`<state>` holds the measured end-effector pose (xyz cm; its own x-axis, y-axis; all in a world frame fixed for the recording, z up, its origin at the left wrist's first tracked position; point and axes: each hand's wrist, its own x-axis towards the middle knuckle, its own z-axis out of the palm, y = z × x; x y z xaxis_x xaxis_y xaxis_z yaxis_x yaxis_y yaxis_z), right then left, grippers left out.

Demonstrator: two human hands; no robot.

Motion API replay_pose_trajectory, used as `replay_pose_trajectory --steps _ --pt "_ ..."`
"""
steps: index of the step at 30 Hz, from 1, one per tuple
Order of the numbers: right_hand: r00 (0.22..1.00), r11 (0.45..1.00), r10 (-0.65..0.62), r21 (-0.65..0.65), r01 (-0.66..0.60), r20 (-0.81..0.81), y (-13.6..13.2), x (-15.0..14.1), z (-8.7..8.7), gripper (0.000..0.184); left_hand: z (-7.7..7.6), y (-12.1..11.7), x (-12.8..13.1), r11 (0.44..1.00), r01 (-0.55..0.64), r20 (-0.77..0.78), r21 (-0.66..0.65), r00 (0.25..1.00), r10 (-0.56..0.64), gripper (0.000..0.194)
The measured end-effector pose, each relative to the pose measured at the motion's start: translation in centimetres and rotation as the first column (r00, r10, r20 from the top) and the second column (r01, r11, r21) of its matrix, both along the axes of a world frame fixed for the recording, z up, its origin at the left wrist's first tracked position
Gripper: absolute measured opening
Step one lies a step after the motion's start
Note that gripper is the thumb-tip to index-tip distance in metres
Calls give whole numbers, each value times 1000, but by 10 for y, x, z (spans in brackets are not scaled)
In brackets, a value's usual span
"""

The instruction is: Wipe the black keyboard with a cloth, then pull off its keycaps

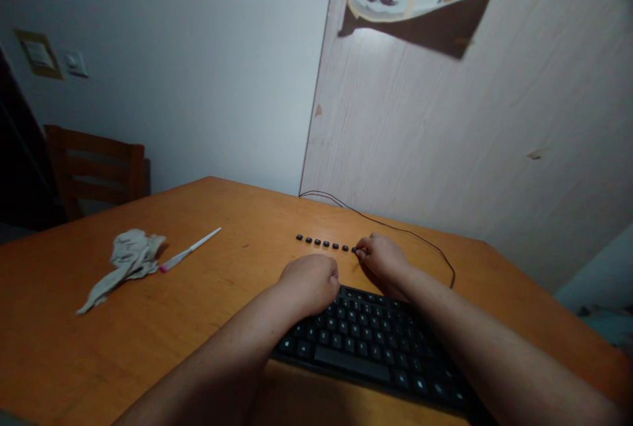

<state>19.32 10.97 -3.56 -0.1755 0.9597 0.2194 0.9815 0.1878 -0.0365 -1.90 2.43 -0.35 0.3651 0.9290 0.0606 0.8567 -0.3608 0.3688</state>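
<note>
Pinching the row's end keycap (357, 250), right hand (383, 256); fisted left hand (310, 282) on keyboard (376, 347).

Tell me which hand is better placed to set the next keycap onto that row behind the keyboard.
Right, probably. The right hand already has its fingertips at the near end of the keycap row on the table. The left hand is a closed fist at the keyboard.

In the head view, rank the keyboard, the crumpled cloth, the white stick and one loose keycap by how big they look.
1. keyboard, largest, though nearest the camera.
2. crumpled cloth.
3. white stick, longer than it is wide, far slimmer than the cloth.
4. loose keycap, smallest.
</note>
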Motion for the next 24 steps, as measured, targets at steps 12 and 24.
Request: replay_pose_trajectory --steps 12,24 --pt "994 1000 -2 6 3 -113 -3 1 4 23 -1 0 -1 1000 13 -10 0 1000 -13 24" --pt "610 1000 7 -10 -24 -792 -51 23 51 26 4 -3 0 999 32 -34 -12 999 -32 24"
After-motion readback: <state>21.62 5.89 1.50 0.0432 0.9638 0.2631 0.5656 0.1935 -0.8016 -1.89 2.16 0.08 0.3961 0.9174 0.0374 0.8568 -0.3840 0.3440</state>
